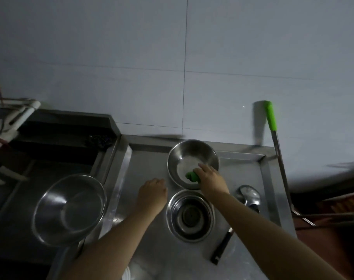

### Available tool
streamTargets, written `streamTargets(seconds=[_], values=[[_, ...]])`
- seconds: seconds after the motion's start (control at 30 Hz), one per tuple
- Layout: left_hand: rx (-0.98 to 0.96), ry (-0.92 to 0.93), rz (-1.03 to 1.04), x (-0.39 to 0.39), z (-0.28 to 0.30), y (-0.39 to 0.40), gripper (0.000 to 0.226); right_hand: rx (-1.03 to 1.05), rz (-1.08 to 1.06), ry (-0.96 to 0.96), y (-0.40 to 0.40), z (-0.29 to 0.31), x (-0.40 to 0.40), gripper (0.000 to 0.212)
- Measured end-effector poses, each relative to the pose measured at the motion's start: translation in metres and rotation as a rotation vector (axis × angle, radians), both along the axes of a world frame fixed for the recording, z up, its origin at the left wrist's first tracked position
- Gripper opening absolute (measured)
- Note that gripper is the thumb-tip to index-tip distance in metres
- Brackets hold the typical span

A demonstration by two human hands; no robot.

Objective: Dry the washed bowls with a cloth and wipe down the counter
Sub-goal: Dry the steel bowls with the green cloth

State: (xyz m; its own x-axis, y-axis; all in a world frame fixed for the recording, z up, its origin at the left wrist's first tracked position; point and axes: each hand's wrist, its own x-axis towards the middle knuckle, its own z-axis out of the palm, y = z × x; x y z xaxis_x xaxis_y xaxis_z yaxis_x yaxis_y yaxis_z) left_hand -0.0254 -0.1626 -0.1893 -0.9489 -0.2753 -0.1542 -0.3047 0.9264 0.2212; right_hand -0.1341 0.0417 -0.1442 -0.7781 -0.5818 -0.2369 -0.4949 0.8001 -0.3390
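A steel bowl point(189, 153) sits at the back of the steel counter point(145, 164). My right hand point(211, 176) reaches over its near rim, shut on a green cloth point(190, 176) pressed inside the bowl. My left hand point(152, 191) hovers over the counter just left of the bowl, fingers curled, holding nothing. A stack of steel bowls point(190, 216) stands right in front of the first bowl. A large steel bowl point(69, 209) rests in the sink area to the left.
A steel ladle point(249, 196) with a dark handle point(221, 248) lies right of the stack. A long tool with a green grip point(271, 116) leans on the tiled wall at the right. The dark sink point(57, 146) with white pipes point(20, 116) is at the left.
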Motion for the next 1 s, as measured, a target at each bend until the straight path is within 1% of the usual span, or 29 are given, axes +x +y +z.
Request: streamTargets(seconds=[0.07, 0.17, 0.2, 0.27, 0.3, 0.37, 0.4, 0.47, 0.5, 0.53, 0.57, 0.63, 0.77, 0.9, 1.0], values=[[0.075, -0.062, 0.065, -0.010, -0.009, 0.002, 0.019, 0.044, 0.037, 0.005, -0.004, -0.010, -0.009, 0.047], [0.234, -0.092, 0.189, -0.030, -0.018, 0.007, 0.020, 0.128, 0.115, -0.082, -0.008, -0.035, -0.007, 0.052], [0.295, -0.102, 0.241, -0.038, -0.019, 0.009, 0.021, 0.162, 0.143, -0.103, -0.010, -0.044, -0.003, 0.054], [0.468, -0.139, 0.403, -0.054, -0.027, 0.014, 0.032, 0.173, 0.156, -0.099, -0.010, -0.060, 0.005, 0.056], [0.595, -0.170, 0.509, -0.060, -0.030, 0.017, 0.040, 0.163, 0.155, -0.081, -0.010, -0.066, 0.008, 0.057], [0.935, -0.185, 0.697, -0.072, -0.046, 0.021, 0.051, 0.128, 0.148, -0.032, -0.009, -0.076, 0.011, 0.056], [1.093, -0.173, 0.783, -0.075, -0.058, 0.023, 0.048, 0.104, 0.141, -0.007, -0.008, -0.081, 0.011, 0.054], [1.378, -0.092, 0.931, -0.081, -0.064, 0.029, 0.032, 0.063, 0.116, 0.036, -0.007, -0.087, 0.011, 0.046], [1.477, -0.027, 0.994, -0.085, -0.060, 0.033, 0.039, 0.046, 0.099, 0.058, -0.007, -0.089, 0.010, 0.042], [1.562, 0.017, 1.034, -0.088, -0.057, 0.037, 0.050, 0.027, 0.084, 0.078, -0.007, -0.091, 0.010, 0.039], [1.612, 0.045, 1.064, -0.090, -0.060, 0.038, 0.057, 0.009, 0.076, 0.096, -0.007, -0.089, 0.010, 0.038], [1.654, 0.074, 1.069, -0.091, -0.058, 0.043, 0.057, -0.014, 0.070, 0.122, -0.005, -0.081, 0.012, 0.042], [1.575, 0.127, 1.012, -0.076, -0.044, 0.045, 0.051, 0.006, 0.076, 0.118, 0.002, -0.051, 0.025, 0.048], [1.543, 0.095, 0.957, -0.056, -0.013, 0.045, 0.052, -0.043, 0.115, 0.091, 0.014, -0.013, 0.038, 0.050], [1.567, 0.043, 0.930, -0.037, 0.014, 0.049, 0.049, -0.001, 0.126, -0.001, 0.017, 0.026, 0.046, 0.046]])
